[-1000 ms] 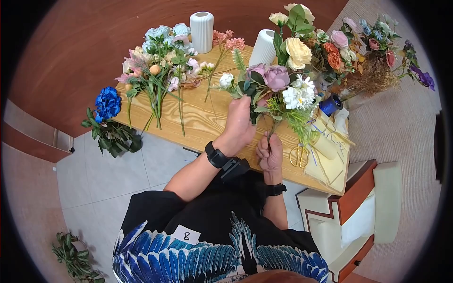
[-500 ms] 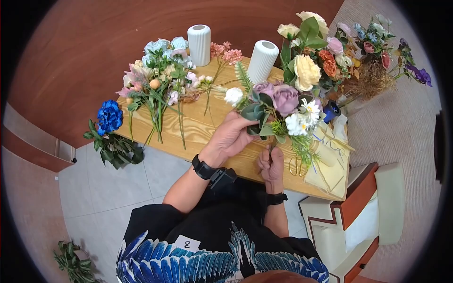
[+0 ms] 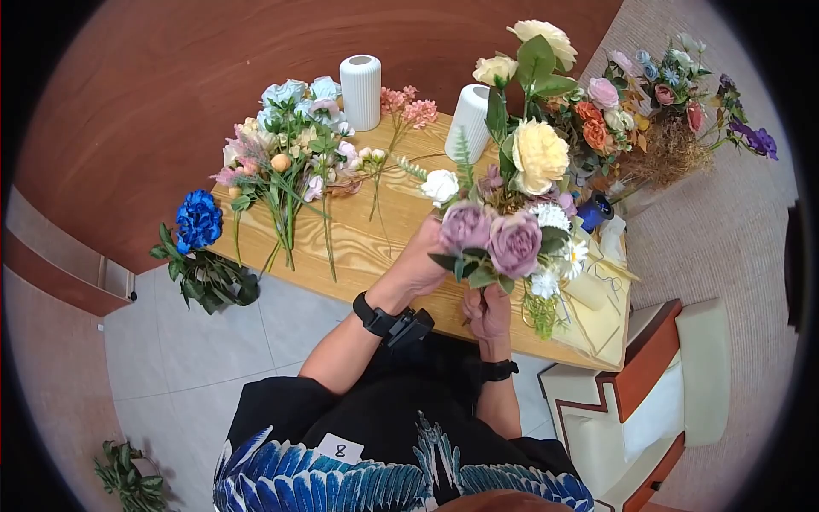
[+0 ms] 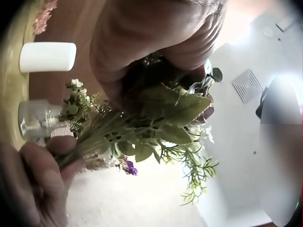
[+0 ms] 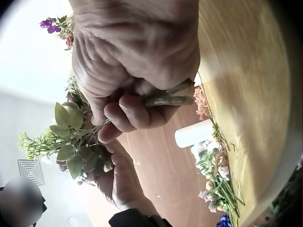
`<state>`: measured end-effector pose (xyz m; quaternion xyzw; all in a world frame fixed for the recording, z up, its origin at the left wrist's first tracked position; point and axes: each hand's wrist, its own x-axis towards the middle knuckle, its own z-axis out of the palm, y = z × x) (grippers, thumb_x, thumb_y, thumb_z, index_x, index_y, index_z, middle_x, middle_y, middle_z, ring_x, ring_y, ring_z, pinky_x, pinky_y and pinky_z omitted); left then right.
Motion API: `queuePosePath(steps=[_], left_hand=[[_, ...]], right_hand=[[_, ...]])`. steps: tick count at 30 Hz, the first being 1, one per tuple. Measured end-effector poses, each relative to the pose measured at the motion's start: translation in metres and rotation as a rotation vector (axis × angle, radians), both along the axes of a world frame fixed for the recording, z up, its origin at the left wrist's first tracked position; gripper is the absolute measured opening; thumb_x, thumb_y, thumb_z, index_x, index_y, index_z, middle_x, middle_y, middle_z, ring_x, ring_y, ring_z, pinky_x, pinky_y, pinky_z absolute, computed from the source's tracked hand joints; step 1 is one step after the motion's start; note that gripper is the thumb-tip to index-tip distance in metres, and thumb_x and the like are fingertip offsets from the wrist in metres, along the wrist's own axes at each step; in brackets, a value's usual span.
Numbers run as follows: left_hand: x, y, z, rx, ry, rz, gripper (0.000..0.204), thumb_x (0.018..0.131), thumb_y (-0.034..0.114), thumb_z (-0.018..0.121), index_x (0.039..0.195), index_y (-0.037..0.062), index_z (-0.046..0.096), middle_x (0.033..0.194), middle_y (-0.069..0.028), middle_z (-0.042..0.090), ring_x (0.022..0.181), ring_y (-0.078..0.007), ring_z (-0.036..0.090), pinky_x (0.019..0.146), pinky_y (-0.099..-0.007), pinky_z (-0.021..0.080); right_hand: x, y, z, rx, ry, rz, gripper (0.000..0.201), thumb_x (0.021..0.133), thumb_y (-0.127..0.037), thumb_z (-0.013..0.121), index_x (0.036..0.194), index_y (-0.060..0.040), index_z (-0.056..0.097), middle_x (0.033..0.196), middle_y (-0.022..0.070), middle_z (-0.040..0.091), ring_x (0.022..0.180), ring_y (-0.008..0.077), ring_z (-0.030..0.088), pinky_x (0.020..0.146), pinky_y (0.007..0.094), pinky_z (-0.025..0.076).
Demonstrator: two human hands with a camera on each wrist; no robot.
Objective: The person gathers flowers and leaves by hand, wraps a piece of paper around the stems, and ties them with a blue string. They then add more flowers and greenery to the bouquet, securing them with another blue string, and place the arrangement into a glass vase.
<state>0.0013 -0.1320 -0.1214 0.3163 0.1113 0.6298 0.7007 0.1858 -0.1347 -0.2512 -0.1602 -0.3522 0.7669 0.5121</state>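
A mixed bouquet of artificial flowers, with purple roses, a white bloom, daisies and trailing greenery, is held over the table's near edge. My right hand grips its bundled stems low down; in the right wrist view the cut stem ends poke out of the fist. Just beneath the blooms, my left hand curls round the leafy upper part. Its fingertips are hidden behind leaves in the head view, while the left wrist view shows the hand wrapped over the green leaves.
Loose flower stems lie on the table's left, beside pink sprigs. Two white ribbed vases stand at the back. Tall cream roses, a blue spool and wrapping paper are on the right. Blue flowers stand off the left edge.
The bouquet has turned and tipped toward me, so the purple roses face the camera and sit further left and lower. My left hand has shifted round it; my right keeps the stems.
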Motion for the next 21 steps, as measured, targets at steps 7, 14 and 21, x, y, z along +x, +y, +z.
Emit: queuePosePath(steps=[7, 14, 21], left_hand=[[-0.001, 0.010, 0.007, 0.028, 0.281, 0.284, 0.087, 0.078, -0.004, 0.074, 0.149, -0.0031, 0.024, 0.124, -0.0125, 0.059, 0.113, -0.0181, 0.059, 0.098, -0.0300, 0.046], [-0.025, 0.008, 0.015, 0.121, 0.802, 0.309, 0.084, 0.079, 0.003, 0.075, 0.149, -0.0007, 0.028, 0.116, -0.0104, 0.063, 0.104, -0.0146, 0.062, 0.088, -0.0278, 0.050], [-0.022, 0.010, -0.002, -0.100, 0.035, -0.089, 0.060, 0.087, -0.005, 0.064, 0.142, 0.0027, 0.040, 0.123, -0.0101, 0.060, 0.102, -0.0145, 0.064, 0.082, -0.0252, 0.058]], right_hand=[[0.001, 0.003, 0.002, 0.036, -0.133, -0.049, 0.020, 0.098, -0.027, 0.056, 0.108, -0.0099, 0.055, 0.068, 0.0053, 0.052, 0.049, 0.0116, 0.038, 0.048, 0.0271, 0.031], [-0.004, 0.001, -0.003, 0.036, -0.086, -0.113, 0.021, 0.098, -0.028, 0.059, 0.103, -0.0080, 0.059, 0.073, 0.0034, 0.059, 0.049, 0.0091, 0.042, 0.049, 0.0255, 0.034], [-0.009, 0.002, 0.001, 0.026, -0.111, -0.130, 0.024, 0.097, -0.028, 0.059, 0.107, -0.0064, 0.057, 0.066, 0.0020, 0.052, 0.050, 0.0106, 0.040, 0.048, 0.0252, 0.032]])
